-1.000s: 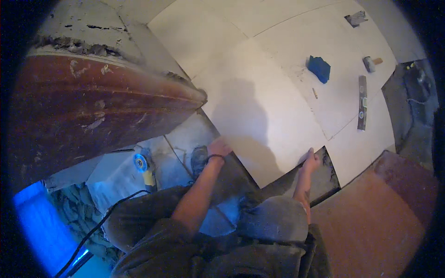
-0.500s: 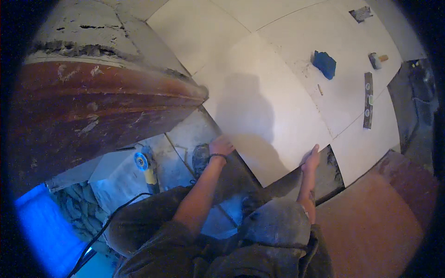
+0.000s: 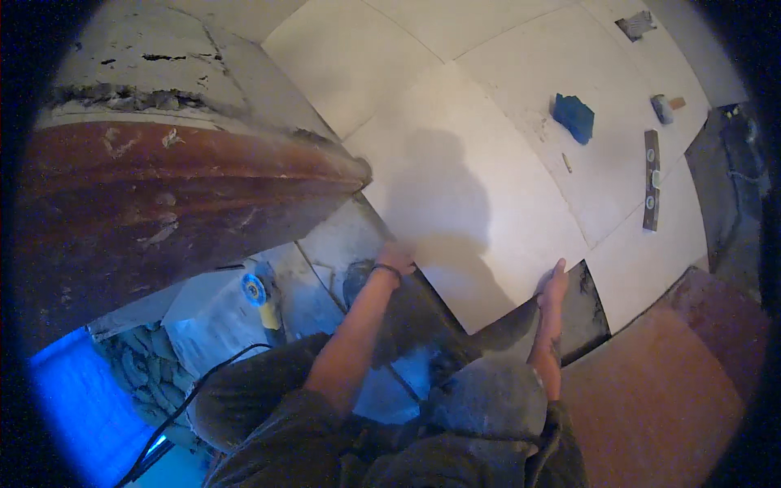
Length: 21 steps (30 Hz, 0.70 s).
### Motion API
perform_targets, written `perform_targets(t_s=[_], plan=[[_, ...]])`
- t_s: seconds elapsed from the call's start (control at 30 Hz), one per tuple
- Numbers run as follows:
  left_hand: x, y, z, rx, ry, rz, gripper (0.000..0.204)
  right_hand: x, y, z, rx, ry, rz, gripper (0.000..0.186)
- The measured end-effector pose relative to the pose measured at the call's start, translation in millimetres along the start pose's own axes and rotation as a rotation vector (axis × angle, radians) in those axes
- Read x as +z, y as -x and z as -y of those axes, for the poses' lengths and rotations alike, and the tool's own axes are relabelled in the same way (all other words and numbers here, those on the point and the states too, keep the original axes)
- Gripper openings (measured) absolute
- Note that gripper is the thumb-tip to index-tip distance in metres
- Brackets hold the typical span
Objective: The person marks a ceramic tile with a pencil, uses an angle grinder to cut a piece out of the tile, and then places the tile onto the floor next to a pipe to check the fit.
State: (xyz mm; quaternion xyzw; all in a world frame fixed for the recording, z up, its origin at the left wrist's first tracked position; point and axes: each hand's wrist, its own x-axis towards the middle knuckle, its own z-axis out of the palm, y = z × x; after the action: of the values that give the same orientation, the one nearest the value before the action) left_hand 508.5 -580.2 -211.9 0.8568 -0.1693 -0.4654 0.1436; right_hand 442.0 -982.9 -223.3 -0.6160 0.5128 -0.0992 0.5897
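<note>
A large pale floor tile [image 3: 512, 260] lies in front of me, with my shadow across its left part. My left hand [image 3: 395, 259] grips its left edge near the near corner, the fingers partly hidden. On its right-hand near edge is my right hand [image 3: 553, 285], thumb along the top and the other fingers curled at the rim, mostly out of sight. Dark bare floor [image 3: 582, 309] shows beside the tile, by my right hand. Farther right, a blue cloth [image 3: 573, 119] and a spirit level [image 3: 652, 180] rest on neighbouring tiles.
A mallet [image 3: 664, 109] lies at the far right. To my left stand a reddish-brown, dirt-marked structure [image 3: 203, 175] and an angle grinder [image 3: 264, 301] with a black cable [image 3: 195, 390]. Reddish boards [image 3: 651, 374] cover the floor at lower right.
The whole view has shifted slightly, so everything appears a little lower and to the right. Both hands keep the same hold on the tile's edges.
</note>
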Motion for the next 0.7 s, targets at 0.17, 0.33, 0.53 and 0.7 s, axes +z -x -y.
perform_targets(t_s=[0.17,0.33,0.53,0.7], plan=[[43,22,79,0.002,0.587,-0.215,0.04,33,11,-10,0.199,-0.02,0.228,0.053],[44,-18,21,-0.166,1.228,-0.237,0.033,-16,-32,-22,0.033,0.054,-0.006,0.051],[57,18,125,0.286,1.283,-0.217,0.022,41,20,12,0.267,-0.003,0.187,0.055],[5,4,25,0.027,1.03,-0.059,0.025,-2,8,28,0.245,0.108,0.048,0.057]])
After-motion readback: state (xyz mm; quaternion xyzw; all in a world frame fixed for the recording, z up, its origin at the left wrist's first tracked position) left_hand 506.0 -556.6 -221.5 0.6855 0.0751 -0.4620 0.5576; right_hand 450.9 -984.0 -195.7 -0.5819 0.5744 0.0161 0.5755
